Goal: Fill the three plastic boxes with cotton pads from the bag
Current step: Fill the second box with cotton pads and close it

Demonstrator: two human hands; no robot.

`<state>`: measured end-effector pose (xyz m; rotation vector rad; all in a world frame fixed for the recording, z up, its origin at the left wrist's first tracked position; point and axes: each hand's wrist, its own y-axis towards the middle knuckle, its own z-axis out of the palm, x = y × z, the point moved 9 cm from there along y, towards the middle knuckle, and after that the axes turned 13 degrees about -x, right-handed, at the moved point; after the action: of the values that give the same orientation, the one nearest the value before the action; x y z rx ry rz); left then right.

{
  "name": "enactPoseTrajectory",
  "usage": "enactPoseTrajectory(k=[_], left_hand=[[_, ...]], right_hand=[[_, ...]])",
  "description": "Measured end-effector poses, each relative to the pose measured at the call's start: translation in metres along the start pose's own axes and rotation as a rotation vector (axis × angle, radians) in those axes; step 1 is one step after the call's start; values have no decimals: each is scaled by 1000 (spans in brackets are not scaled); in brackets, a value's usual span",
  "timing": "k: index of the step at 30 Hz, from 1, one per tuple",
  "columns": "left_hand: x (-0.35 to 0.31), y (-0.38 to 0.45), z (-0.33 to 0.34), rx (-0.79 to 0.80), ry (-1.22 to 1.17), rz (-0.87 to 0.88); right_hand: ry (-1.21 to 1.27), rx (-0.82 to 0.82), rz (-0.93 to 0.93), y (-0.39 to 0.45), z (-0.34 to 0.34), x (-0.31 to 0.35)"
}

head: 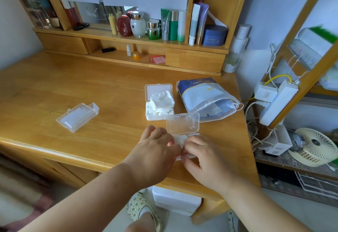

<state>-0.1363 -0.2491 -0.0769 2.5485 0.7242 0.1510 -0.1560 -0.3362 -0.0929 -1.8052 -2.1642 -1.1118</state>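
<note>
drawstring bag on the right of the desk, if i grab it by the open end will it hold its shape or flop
The bag will probably flop: its plastic lies flat and creased on the desk. It looks light, with little bulk inside. The smooth film may slip, so the drawstring seems the safer hold.

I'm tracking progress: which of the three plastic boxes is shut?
The clear box lying alone on the left of the desk. The other two, one heaped with pads and one under the hands, have lids raised.
</note>
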Motion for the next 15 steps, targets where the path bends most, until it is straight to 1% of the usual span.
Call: enactPoseTrajectory(k=[2,5,10,15], left_hand=[[1,1,4,41,13,-17],[1,-1,4,45,-3,-29],[0,-12,3,-63,-13,-43],[-2,-14,0,-153,56,27]], right_hand=[[-7,20,29,3,1,-3],[-5,75,44,5,5,-4],[-79,117,-40,5,5,-2],[-120,136,-76,14,8,0]])
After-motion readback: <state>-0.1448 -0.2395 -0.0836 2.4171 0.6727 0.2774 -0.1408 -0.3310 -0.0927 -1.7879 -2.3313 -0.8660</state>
